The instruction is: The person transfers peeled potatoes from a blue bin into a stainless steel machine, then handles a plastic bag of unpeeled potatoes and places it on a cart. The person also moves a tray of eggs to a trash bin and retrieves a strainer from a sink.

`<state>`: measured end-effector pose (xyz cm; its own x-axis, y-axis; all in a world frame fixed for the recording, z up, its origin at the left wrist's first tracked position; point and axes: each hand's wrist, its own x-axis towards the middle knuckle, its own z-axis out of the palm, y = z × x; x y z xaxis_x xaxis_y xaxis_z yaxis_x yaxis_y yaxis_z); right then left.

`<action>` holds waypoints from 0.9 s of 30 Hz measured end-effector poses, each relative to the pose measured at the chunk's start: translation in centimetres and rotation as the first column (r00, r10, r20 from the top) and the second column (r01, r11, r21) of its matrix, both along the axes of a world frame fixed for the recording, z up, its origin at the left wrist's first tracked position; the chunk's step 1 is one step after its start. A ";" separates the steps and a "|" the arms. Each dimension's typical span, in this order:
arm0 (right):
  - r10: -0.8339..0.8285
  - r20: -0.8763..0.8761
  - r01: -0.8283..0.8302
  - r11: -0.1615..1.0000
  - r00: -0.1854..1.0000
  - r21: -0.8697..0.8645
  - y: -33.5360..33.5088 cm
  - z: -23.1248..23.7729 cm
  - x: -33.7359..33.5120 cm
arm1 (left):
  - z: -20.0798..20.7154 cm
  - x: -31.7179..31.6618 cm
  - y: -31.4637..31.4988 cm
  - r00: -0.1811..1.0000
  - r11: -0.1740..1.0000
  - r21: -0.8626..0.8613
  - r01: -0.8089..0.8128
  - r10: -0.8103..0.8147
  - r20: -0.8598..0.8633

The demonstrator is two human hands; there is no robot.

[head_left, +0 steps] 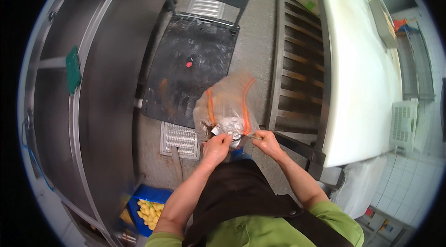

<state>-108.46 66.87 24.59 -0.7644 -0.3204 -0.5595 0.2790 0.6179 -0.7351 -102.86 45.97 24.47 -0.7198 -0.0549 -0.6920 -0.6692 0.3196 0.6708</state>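
Observation:
A pale, translucent woven sack (230, 96) with orange stripes stands in front of me, beside the near right corner of a dark platform trolley. My left hand (217, 148) is closed on the left side of its gathered top. On the other side my right hand (267, 144) pinches the sack's edge, pulling it outward. Between the hands, some white material (231, 126) shows at the mouth of the sack; I cannot make out whether it is a label or a lining. What the sack holds is hidden.
The black platform trolley (186, 68) carries a small red-topped item (189, 64). Left runs a steel counter (114, 61); right, a white worktop (362, 80) beside a slatted metal rack (302, 61). A blue crate (139, 194) of peeled potatoes (149, 213) and a floor drain (180, 140) lie lower left.

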 end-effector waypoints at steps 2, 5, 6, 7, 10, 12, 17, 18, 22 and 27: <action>0.046 0.035 -0.045 0.999 0.998 -0.021 0.2 -1.5 -0.5 | -1.0 0.5 0.4 0.997 0.996 -0.038 -0.076 0.076 -0.019; 0.174 0.086 -0.173 0.985 0.981 -0.019 -0.9 -2.7 -1.1 | -3.3 2.5 0.5 0.984 0.986 -0.081 -0.146 0.153 0.089; 0.232 0.089 -0.231 0.973 0.969 -0.022 -1.1 -3.4 -0.4 | -4.6 4.5 0.9 0.973 0.980 -0.073 -0.185 0.193 0.131; 0.293 0.091 -0.292 0.956 0.952 -0.029 -1.5 -4.2 0.5 | -6.3 7.0 1.4 0.956 0.971 -0.069 -0.228 0.237 0.172; 0.465 0.108 -0.470 0.882 0.879 0.028 -1.1 -5.4 2.4 | -10.3 12.4 4.8 0.848 0.877 -0.043 -0.479 0.475 0.237; 0.521 0.173 -0.533 0.846 0.836 0.026 -0.7 -4.3 2.4 | -10.9 14.2 6.9 0.790 0.828 -0.045 -0.558 0.547 0.278; 0.640 0.223 -0.672 0.731 0.735 0.118 1.1 -4.1 5.8 | -9.0 18.1 10.8 0.756 0.790 -0.063 -0.610 0.605 0.250; 0.648 0.208 -0.678 0.721 0.733 0.144 1.8 -4.8 8.2 | -9.6 20.4 11.4 0.766 0.794 -0.021 -0.608 0.593 0.249; 0.791 0.145 -0.793 0.547 0.594 0.268 3.7 -6.1 11.5 | -9.0 24.5 13.7 0.779 0.804 0.051 -0.593 0.556 0.288; 0.861 0.076 -0.833 0.459 0.503 0.310 1.7 -5.0 17.8 | -10.2 31.4 13.7 0.747 0.745 0.180 -0.642 0.555 0.366</action>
